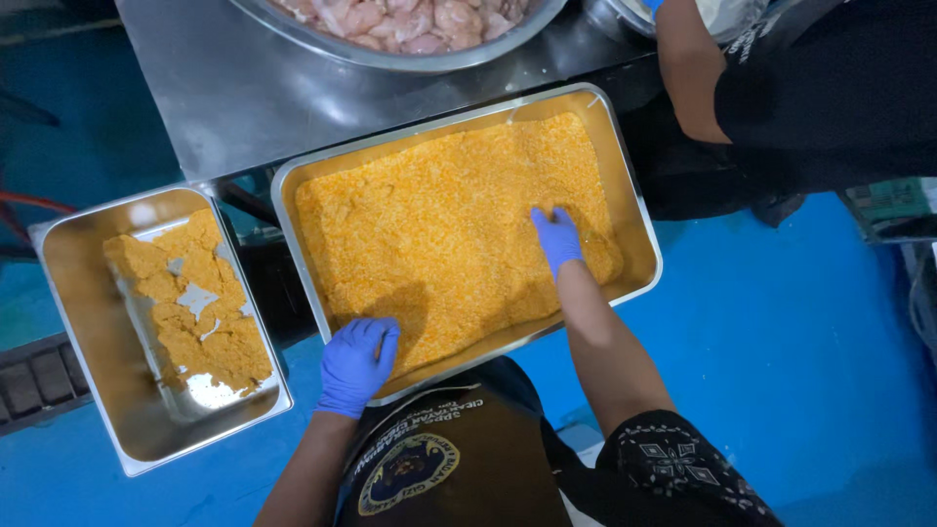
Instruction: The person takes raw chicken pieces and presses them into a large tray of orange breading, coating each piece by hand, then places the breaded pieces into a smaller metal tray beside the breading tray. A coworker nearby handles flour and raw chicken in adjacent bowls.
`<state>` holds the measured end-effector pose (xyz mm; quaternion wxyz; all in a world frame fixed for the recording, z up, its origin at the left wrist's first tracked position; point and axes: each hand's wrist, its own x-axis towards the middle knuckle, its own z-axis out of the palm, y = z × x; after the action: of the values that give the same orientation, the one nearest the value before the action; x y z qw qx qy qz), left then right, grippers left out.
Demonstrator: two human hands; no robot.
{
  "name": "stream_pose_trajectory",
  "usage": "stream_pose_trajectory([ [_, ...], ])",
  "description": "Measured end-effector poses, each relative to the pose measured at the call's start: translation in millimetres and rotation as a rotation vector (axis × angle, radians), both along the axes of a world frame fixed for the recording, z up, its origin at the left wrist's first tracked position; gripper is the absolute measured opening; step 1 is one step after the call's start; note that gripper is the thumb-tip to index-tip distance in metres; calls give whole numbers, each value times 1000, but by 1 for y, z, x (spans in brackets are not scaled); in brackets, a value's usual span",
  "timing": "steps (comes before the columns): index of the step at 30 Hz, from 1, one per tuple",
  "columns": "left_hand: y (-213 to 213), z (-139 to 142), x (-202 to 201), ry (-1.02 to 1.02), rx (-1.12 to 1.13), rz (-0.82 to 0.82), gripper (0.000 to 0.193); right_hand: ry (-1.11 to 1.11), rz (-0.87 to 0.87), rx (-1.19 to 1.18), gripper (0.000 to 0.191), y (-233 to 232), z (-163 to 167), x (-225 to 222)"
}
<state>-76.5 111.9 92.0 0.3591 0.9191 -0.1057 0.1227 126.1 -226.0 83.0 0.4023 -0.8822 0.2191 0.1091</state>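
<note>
Head view: you stand over the crumb tray [625,210], a steel pan filled nearly edge to edge with orange crumbs [439,224]. The tray sits half on the steel table [224,88] and half out over the blue floor [781,332], right in front of your apron.

By the look of it you are working the crumbs themselves, spreading or digging through them, since no piece of meat shows on the surface under either hand. Whether a piece lies buried beneath your right palm cannot be told.

Your left hand [357,363], in a blue glove, rests on the near rim of the tray, fingers curled loosely over the edge and onto the crumbs. It seems to steady the tray; it grips nothing loose.

Your right hand [556,237], also gloved, is pressed down into the crumbs toward the far right of the tray, fingers spread and partly sunk in. It pinches nothing that can be seen.

To your left stands a smaller side tray [68,322] with coated pieces [195,312] lying flat, well apart from both hands. Across the table is a bowl [410,60] of raw chicken [400,18], out of easy reach. Another person's arm [688,68] works at the far right.

Any next move calls for a light, even touch so crumbs stay inside the rim, and a firm left hand, as the tray overhangs.
</note>
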Motion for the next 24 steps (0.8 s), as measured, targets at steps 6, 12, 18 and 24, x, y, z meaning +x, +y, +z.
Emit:
stream_pose_trajectory([
  [6,-6,3,-2,9,14,83,11,404,770,-551,109,-56,13,-10],
  [12,-6,1,-2,9,26,124,12,298,883,-332,94,-90,-24,-26],
  [18,-6,8,2,48,63,138,10,278,632,-172,70,-89,-12,-32],
  [24,-2,12,3,58,25,130,11,83,662,311,30,-16,32,-45],
])
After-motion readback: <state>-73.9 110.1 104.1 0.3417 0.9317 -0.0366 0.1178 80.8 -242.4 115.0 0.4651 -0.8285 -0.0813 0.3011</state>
